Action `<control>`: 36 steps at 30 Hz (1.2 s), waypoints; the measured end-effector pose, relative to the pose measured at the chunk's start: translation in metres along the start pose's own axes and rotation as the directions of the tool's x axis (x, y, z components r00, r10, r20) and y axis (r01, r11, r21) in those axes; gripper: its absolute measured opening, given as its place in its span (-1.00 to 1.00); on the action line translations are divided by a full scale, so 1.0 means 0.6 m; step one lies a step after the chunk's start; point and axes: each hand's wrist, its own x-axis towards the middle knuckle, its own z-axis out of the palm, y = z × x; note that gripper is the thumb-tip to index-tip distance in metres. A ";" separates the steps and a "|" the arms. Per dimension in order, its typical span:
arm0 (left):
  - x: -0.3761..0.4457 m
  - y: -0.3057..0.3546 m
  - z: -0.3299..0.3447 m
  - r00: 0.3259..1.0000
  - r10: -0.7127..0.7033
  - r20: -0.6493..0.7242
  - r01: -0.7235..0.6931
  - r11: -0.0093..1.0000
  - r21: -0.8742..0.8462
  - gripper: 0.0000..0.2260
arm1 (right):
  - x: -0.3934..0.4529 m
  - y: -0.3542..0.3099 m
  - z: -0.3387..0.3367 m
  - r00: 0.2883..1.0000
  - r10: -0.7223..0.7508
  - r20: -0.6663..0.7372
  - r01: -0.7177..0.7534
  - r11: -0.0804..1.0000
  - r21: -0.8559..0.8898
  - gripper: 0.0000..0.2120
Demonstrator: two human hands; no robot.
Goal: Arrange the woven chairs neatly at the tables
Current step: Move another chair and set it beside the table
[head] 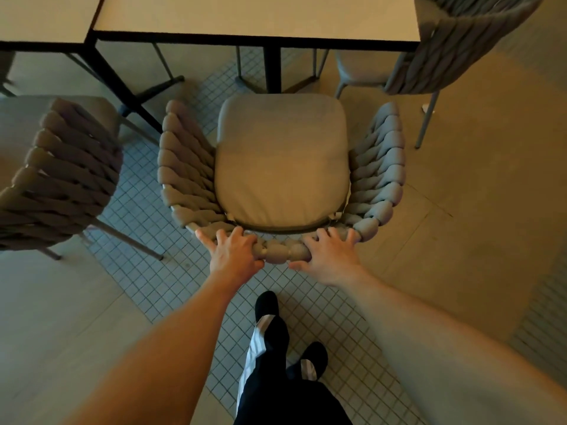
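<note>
The top rail of the woven chair (pixel 280 167) is gripped by the left hand (pixel 232 254) and right hand (pixel 329 256), fingers curled over it, with the table (pixel 254 16) just beyond the seat.

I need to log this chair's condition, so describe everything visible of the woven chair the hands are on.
The woven chair stands upright on the tiled floor, facing the table, its seat front near the table's edge. Thick grey-beige padded cords are braided around a curved back and sides; a smooth tan cushion fills the seat. The left hand and right hand each hold the back's top rim, fingers over it, thumbs beneath. Its legs are hidden.
</note>
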 end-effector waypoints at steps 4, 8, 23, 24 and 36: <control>0.018 -0.010 -0.008 1.000 -0.002 -0.014 0.003 1.000 0.002 -0.58 | 0.019 -0.001 -0.010 1.000 -0.021 -0.011 0.021 1.000 0.022 -0.36; 0.053 -0.014 -0.024 0.999 -0.006 -0.039 0.005 1.000 -0.017 -0.62 | 0.054 0.007 -0.034 0.999 -0.030 -0.027 0.030 0.999 0.015 -0.35; 0.107 -0.009 -0.055 0.996 0.027 -0.083 -0.033 0.997 -0.069 -0.69 | 0.100 0.029 -0.064 0.992 -0.069 -0.107 0.072 0.997 0.021 -0.38; 0.109 -0.003 -0.057 0.996 0.031 -0.081 -0.039 0.995 -0.094 -0.70 | 0.102 0.036 -0.066 0.992 -0.070 -0.103 0.071 0.997 0.012 -0.37; 0.135 0.028 -0.079 0.999 0.034 -0.020 -0.036 0.995 -0.090 -0.72 | 0.123 0.074 -0.087 0.998 -0.053 -0.039 0.052 0.998 -0.018 -0.37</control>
